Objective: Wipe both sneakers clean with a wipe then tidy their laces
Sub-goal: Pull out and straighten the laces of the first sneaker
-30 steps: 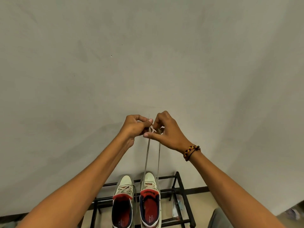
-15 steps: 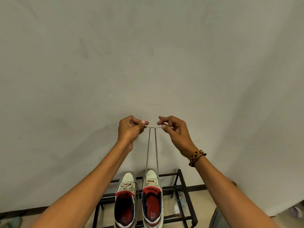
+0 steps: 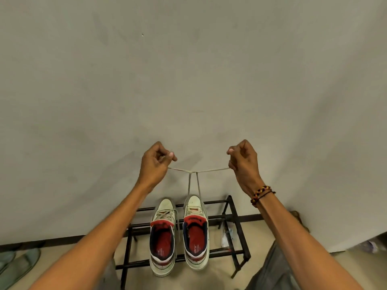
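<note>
Two white sneakers with red and navy linings stand side by side on a black metal shoe rack point(image 3: 232, 218). The left sneaker point(image 3: 163, 237) has its lace lying across the tongue. From the right sneaker point(image 3: 195, 233) two strands of lace point(image 3: 193, 185) rise to a small knot, then run sideways to both hands. My left hand point(image 3: 155, 164) pinches the left lace end. My right hand point(image 3: 243, 160), with a beaded bracelet at the wrist, grips the right end. The lace is stretched taut between them, high above the shoes.
A plain grey wall fills most of the view right behind the rack. Green slippers point(image 3: 16, 266) lie on the floor at the far left. A white crumpled item point(image 3: 227, 237) sits under the rack's right side. My grey-clad knee point(image 3: 270, 271) is at the lower right.
My hands have moved apart sideways, from touching at the knot to wide apart. The lace between them is now drawn into a long taut line.
</note>
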